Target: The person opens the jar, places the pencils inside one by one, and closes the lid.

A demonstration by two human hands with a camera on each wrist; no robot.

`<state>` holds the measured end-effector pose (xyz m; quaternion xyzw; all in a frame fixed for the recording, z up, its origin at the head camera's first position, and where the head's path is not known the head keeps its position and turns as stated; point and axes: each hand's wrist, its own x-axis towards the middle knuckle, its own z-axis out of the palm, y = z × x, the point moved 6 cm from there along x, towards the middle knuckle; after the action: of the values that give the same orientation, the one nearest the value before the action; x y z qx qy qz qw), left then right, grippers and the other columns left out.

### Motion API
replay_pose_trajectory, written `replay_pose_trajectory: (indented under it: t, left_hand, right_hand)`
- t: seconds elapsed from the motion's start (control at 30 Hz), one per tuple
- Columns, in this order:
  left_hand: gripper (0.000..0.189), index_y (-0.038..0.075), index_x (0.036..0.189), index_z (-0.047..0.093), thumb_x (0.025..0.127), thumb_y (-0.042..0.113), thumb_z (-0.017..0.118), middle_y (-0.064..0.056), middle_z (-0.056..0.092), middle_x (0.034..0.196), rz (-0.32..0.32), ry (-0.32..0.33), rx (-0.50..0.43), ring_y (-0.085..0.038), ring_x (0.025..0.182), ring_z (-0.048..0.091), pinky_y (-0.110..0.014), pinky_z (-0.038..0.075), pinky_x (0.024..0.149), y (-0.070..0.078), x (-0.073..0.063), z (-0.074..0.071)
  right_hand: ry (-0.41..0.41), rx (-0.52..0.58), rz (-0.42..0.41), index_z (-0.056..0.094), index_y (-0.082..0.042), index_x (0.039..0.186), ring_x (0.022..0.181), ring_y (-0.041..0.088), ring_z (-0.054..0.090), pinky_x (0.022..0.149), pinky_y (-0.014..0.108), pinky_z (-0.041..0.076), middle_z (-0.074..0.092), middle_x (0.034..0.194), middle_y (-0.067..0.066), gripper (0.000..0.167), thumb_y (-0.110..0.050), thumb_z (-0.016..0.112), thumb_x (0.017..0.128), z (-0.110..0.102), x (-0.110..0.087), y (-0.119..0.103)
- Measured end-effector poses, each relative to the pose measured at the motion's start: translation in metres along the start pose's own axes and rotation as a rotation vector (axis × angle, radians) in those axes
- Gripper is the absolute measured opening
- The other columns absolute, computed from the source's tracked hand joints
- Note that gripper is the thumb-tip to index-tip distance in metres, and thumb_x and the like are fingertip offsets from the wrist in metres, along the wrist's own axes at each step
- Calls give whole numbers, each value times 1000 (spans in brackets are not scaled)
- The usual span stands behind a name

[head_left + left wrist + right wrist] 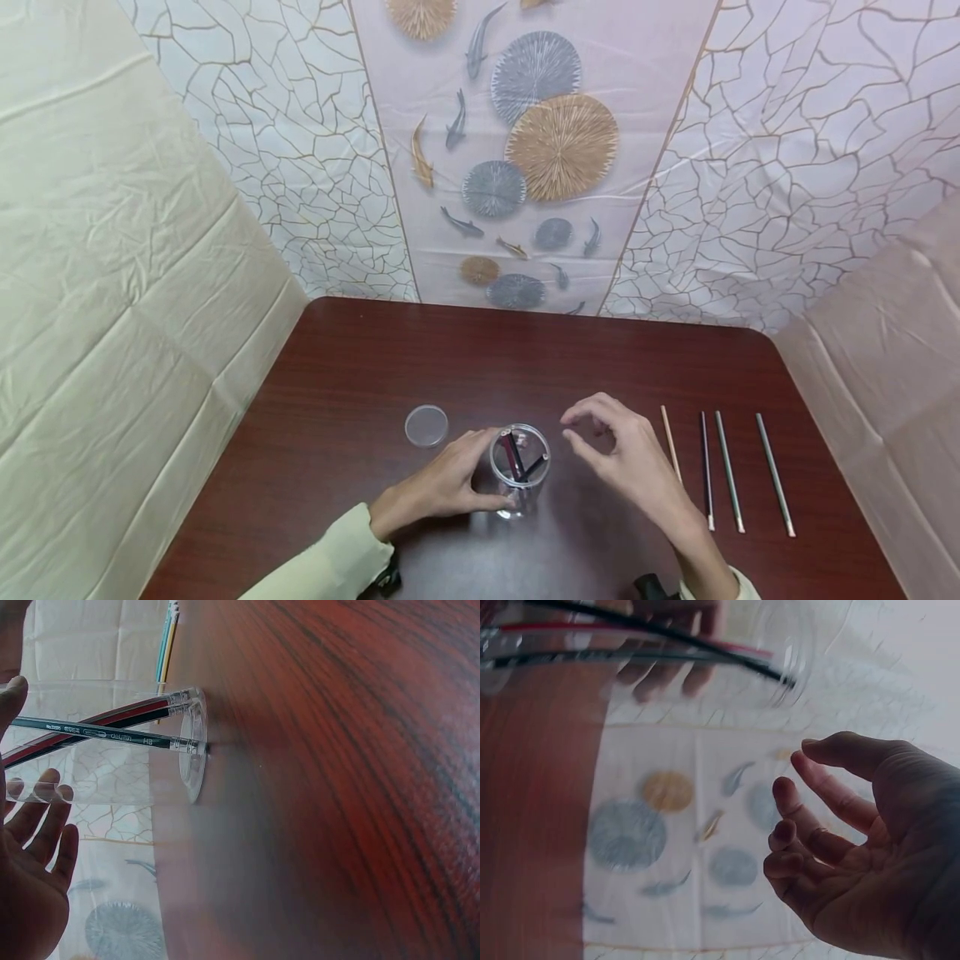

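Note:
A clear, round jar (525, 503) stands near the front middle of the table, its top uncovered. My left hand (448, 479) holds it from the left side, fingers behind and thumb in front. Three pencils lean crosswise inside; the left wrist view shows a dark green pencil (105, 733) and red-and-black striping (120, 714), eraser ends down at the jar's base. To the right of the jar, my right hand (618, 446) hovers apart from it. Its fingers are loosely bent, with nothing between thumb and fingertips, as the right wrist view also shows.
A clear round lid (426, 426) lies on the table left of the jar. Beyond my right hand several pencils lie side by side: a light wooden one (670, 437), a dark purple one (707, 467) and greenish ones (776, 475). Fabric walls (247, 167) enclose the table.

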<state>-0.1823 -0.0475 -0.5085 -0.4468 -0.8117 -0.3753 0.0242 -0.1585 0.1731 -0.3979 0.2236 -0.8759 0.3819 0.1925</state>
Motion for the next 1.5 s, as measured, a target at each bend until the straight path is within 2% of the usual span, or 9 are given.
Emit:
replay_pose_trajectory:
  t: [0.07, 0.2, 0.3, 0.47, 0.67, 0.83, 1.07, 1.27, 1.5]
  left_hand:
    - [91, 7, 153, 47, 81, 39, 93, -5, 64, 143, -6, -5, 3, -17, 132, 59, -39, 45, 113, 0, 0, 0]
    - [90, 7, 152, 48, 81, 38, 92, -6, 64, 142, -4, -5, 10, -17, 131, 59, -39, 45, 113, 0, -1, 0]
    - [89, 7, 151, 48, 81, 38, 92, -6, 65, 141, -1, -4, 11, -17, 130, 60, -40, 46, 112, 0, 0, 0]
    - [87, 8, 150, 49, 80, 38, 92, -5, 66, 139, 8, 1, 9, -17, 129, 61, -40, 47, 111, 0, 0, 0]
    - [87, 7, 150, 49, 81, 38, 92, -5, 66, 139, 6, 1, 13, -17, 129, 60, -40, 47, 111, 0, 0, 0]
    - [87, 8, 149, 51, 80, 38, 93, -5, 66, 138, 13, 9, 19, -17, 128, 61, -40, 48, 110, 0, 0, 0]
    - [87, 7, 149, 51, 80, 37, 93, -8, 66, 138, 8, -2, -5, -18, 130, 60, -42, 47, 111, 0, 1, 1]
    - [87, 7, 149, 51, 80, 38, 93, -7, 67, 137, 4, -2, 1, -17, 128, 61, -41, 48, 110, -1, 0, 1]
    - [87, 8, 149, 51, 80, 39, 94, -5, 67, 137, 12, 3, 10, -17, 128, 61, -41, 48, 110, -1, 1, 1]
  right_hand:
    - [17, -14, 44, 75, -17, 98, 71, 12, 59, 63, 25, 50, 66, 89, -11, 30, 6, 85, 81, -2, -1, 11]
    - [73, -65, 144, 76, -15, 99, 69, 10, 59, 69, 29, 48, 65, 83, -12, 27, 5, 85, 83, -7, -5, 33]
    - [111, -88, 197, 76, -13, 100, 68, 9, 58, 70, 24, 45, 67, 83, -10, 24, 4, 84, 85, -13, -9, 50]
    - [165, -150, 282, 76, -11, 103, 68, 12, 59, 61, 15, 43, 70, 83, -4, 21, 0, 84, 87, -23, -19, 80]
    - [211, -305, 398, 76, -10, 105, 64, 12, 55, 59, 29, 42, 70, 82, -1, 19, -7, 83, 88, -32, -34, 117]
    - [206, -363, 496, 75, -7, 109, 66, 20, 59, 59, 42, 47, 73, 88, 7, 20, -12, 80, 90, -34, -44, 142]
    - [168, -406, 653, 72, -7, 115, 83, 39, 69, 62, 59, 50, 73, 95, 10, 27, -18, 78, 91, -32, -64, 169]
    - [159, -430, 696, 71, -5, 111, 79, 45, 68, 60, 61, 48, 71, 91, 11, 25, -18, 79, 90, -29, -75, 184]
    - [98, -439, 739, 70, -3, 111, 80, 50, 67, 59, 62, 47, 71, 87, 14, 25, -20, 76, 92, -24, -82, 197]
